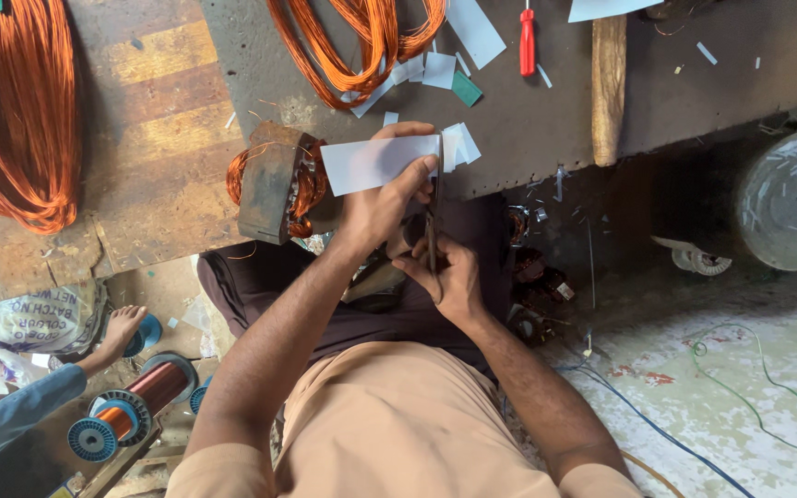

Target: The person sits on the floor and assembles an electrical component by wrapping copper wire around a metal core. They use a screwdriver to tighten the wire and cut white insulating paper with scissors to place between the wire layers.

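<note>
Two bare forearms extend from the wearer's tan shirt toward the bench edge. Left hand is clamped on one white paper strip, thumb on top and fingers beneath, holding it level just over the bench edge. Right hand is closed around the handles of one pair of scissors, whose blades point up and meet the strip's right end — the two hands sit close together, not touching as far as can be seen. Just left of the strip stands one metal stator core with copper winding showing at its sides. Three groups of loose copper wire are visible: one large hank at far left, one bundle of loops at top centre, and the winding in the core. Cut white paper pieces lie scattered beneath the top bundle, with one green scrap among them. One red-handled screwdriver and one wooden handle rest on the bench to the right. One grey basin sits on the floor at far right. One copper-wire spool with blue flanges lies at lower left, near another person's bare foot and blue sleeve.
</note>
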